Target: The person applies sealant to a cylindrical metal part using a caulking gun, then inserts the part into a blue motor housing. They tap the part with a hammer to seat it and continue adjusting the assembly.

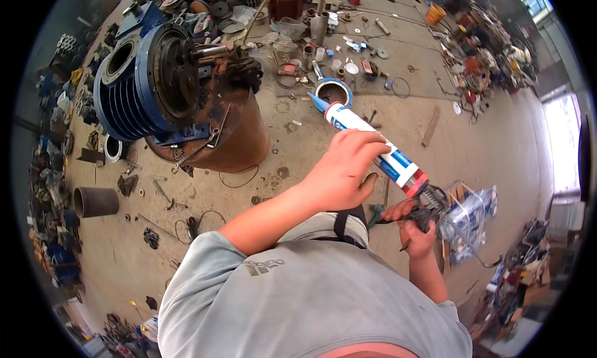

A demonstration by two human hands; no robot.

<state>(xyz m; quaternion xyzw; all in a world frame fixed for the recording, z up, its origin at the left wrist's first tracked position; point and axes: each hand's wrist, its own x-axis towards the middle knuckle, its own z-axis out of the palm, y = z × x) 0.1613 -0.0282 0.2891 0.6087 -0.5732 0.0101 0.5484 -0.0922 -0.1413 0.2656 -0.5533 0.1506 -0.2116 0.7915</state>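
Note:
A sealant cartridge [399,164], white and blue with red ends, lies slantwise in front of my body. Its blue nozzle [318,102] points up and to the left. My left hand [346,166] is laid over the cartridge's middle, fingers curled across it. At the lower end sits a dark caulking gun [431,204], with a spring and a bent rod reaching to the lower right. Around the gun's handle and trigger my right hand [418,237] is closed.
A blue finned machine part [118,100] stands on a rusty drum [242,137] at the left. A blue ring [336,84] lies beyond the nozzle. Plastic-wrapped goods [472,218] are at the right. Tools and a pipe piece [96,202] lie on the floor; parts are heaped along both sides.

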